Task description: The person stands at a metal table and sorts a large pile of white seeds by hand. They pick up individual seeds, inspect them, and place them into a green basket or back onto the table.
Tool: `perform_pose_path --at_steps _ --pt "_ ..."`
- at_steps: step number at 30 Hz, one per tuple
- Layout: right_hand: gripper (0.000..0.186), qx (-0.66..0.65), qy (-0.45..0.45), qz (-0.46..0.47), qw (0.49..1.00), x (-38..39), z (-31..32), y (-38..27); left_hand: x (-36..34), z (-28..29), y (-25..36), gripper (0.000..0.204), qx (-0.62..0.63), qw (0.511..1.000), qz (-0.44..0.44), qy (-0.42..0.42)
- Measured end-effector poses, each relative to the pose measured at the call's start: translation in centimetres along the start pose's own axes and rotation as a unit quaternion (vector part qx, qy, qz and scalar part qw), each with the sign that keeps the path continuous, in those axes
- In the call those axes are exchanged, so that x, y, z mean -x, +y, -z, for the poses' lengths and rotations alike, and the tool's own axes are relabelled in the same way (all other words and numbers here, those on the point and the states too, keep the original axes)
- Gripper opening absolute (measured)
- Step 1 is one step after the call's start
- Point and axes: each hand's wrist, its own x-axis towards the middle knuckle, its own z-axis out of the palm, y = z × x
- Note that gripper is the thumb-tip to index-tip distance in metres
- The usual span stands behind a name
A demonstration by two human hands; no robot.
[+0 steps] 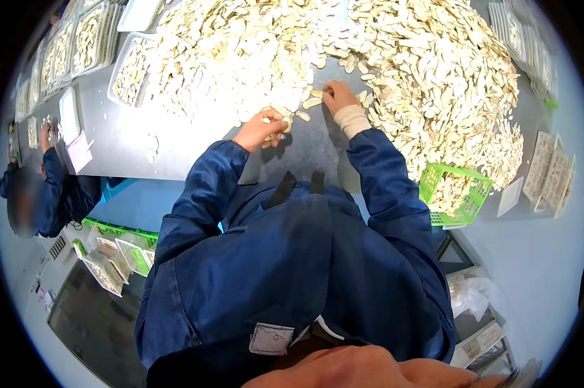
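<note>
Now, head view: a single downward look at a person in a blue smock [253,258], standing against the near side of a grey desk [305,155].
Left hand [259,131]: fingers bent inward, thumb and fingertips apparently grasping one pale slice [286,124] above the bare surface.
Right hand [339,97]: fingers curled downward beside a loose slice [312,102]; whether they pinch anything cannot be told.
Pale slices: spread in a left heap [240,45] and a higher right heap [440,84], with stragglers between the two.
Containers: a clear tray [115,87] of slices, left of the left heap; a green basket [477,197], partly filled, at the near right.
Likely faults: the right heap may slump into the gap if slices are drawn from its foot; the right sleeve [389,158], close beside heap and basket, might sweep pieces or catch the rim; a loose left grip could drop its slice.
Near edge: directly before the smock, so pieces pulled too far could fall off.
Open room: bare desk between the hands and near edge, widening leftward; rightward, heap and basket narrow it.
</note>
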Motion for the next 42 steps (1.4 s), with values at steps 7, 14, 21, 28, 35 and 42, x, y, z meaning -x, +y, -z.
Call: perform_pose_path --at_steps 7,14,21,28,35,42 --pt "0.014 0.081 -0.012 -0.043 0.996 -0.4 -0.5 -1.3 1.7 -2.5 -0.3 0.003 0.352 0.933 0.025 -0.064" --pt "0.015 -0.192 -0.144 0.004 0.971 2.0 0.3 -4.4 0.9 -3.3 -2.3 0.02 0.423 0.905 0.053 0.012" --pt "0.024 0.088 -0.023 -0.005 0.996 -3.7 -0.2 -4.6 -0.9 -2.9 -4.7 0.026 0.517 0.853 0.033 -0.063" --pt "0.022 0.205 -0.02 -0.03 0.978 -4.9 -1.5 -4.9 0.0 -4.5 -5.2 0.025 0.678 0.727 0.087 -0.064" --pt "0.021 0.209 -0.013 0.022 0.978 -4.6 -2.3 -4.9 0.1 -4.7 -6.6 0.026 0.667 0.736 0.093 -0.068" --pt "0.019 0.116 0.011 -0.015 0.993 -3.9 -1.4 -2.6 0.5 -4.0 -6.6 0.028 0.656 0.746 0.082 -0.073"
